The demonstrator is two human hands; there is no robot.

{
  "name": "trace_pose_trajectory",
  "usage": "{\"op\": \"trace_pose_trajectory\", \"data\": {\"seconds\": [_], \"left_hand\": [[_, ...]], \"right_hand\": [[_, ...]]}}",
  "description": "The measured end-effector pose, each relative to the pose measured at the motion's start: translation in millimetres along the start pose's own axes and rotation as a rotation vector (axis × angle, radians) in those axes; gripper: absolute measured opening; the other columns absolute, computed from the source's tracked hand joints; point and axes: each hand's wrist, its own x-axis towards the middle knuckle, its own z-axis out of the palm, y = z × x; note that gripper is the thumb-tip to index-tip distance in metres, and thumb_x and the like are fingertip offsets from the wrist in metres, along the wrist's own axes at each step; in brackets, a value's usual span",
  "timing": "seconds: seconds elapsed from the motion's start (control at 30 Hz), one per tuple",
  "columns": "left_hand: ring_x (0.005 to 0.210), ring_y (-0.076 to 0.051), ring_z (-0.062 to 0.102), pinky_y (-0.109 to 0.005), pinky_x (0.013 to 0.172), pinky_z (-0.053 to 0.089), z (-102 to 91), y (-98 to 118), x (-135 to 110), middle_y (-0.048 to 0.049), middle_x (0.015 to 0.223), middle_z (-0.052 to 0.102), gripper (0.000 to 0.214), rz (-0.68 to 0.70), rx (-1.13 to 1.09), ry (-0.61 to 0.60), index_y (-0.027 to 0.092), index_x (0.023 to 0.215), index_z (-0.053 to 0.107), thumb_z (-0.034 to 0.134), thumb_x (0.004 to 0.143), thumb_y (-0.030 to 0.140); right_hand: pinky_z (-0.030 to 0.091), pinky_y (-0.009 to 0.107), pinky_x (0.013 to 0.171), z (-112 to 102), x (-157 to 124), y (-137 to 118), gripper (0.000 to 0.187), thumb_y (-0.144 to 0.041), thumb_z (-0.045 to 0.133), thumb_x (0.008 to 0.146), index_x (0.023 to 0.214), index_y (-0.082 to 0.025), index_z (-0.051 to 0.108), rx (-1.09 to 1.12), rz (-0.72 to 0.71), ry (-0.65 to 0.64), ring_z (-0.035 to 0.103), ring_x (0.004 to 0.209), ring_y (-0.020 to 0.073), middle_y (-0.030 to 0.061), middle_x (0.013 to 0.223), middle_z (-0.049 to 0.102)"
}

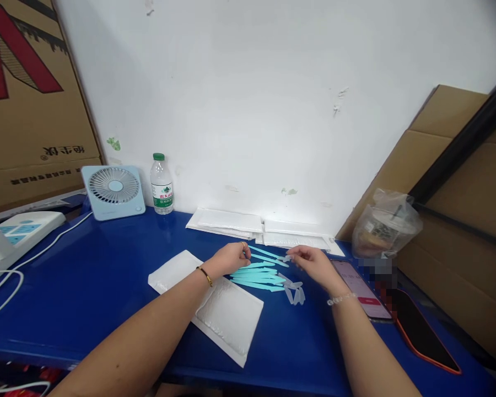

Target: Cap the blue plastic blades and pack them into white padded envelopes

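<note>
Slim turquoise sticks (258, 278), which look like eyebrow razors, lie in a loose row on the blue table. My left hand (233, 258) is closed at the left ends of the upper ones, its fingertips pinching one of them. My right hand (312, 262) pinches a small clear plastic cap (287, 258) at the right tip of a stick. Several more clear caps (295, 292) are heaped below that hand. Under my left forearm rests a white padded envelope (231, 317), partly covered by the arm.
White padded envelopes (227, 220) are stacked against the wall. At the back left stand a light blue fan (116, 190) and a water bottle (162, 187). A power strip (33, 231) sits far left. Two phones (366, 292) (425, 331) and a bagged cup (386, 226) are at right.
</note>
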Motion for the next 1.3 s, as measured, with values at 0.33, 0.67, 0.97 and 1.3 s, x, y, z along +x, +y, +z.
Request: {"op": "trace_pose_trajectory", "data": {"seconds": [0.33,0.67,0.97,1.3], "left_hand": [[0.065,-0.013,0.054,-0.022,0.057,0.038,2.1,-7.1,7.4,0.0015,0.07,0.06,0.029,0.173,-0.254,0.052,0.018,0.092,0.052,0.058,0.074,0.04],[0.067,-0.013,0.055,-0.022,0.059,0.04,1.9,-2.0,6.6,0.0006,0.072,0.06,0.03,0.196,-0.307,0.038,0.018,0.095,0.051,0.059,0.074,0.039],[0.068,-0.014,0.055,-0.023,0.058,0.038,3.4,-3.6,5.5,-0.0001,0.077,0.061,0.025,0.184,-0.041,0.151,0.02,0.095,0.057,0.056,0.076,0.037],[0.066,-0.014,0.056,-0.022,0.052,0.034,-3.1,7.3,-4.6,-0.0012,0.074,0.066,0.011,0.176,0.209,0.022,0.021,0.073,0.068,0.06,0.069,0.028]], "right_hand": [[0.041,0.022,0.045,7.2,5.4,8.9,0.037,-0.049,0.07,0.066,0.072,-0.013,0.064,0.351,0.109,0.099,0.051,0.05,0.0101,0.0042,0.063,0.062],[0.039,0.021,0.046,19.8,2.4,-2.9,0.034,-0.046,0.071,0.068,0.068,-0.013,0.061,0.463,0.15,-0.015,0.049,0.049,0.0082,0.0025,0.062,0.06],[0.04,0.027,0.059,20.9,4.3,3.9,0.03,-0.046,0.063,0.072,0.071,-0.016,0.066,-0.034,0.006,-0.007,0.053,0.063,0.0146,0.0021,0.069,0.06],[0.044,0.037,0.086,21.4,11.2,14.6,0.017,-0.029,0.064,0.073,0.086,-0.023,0.072,-0.22,-0.213,-0.076,0.06,0.094,0.0232,0.0059,0.101,0.067]]}}
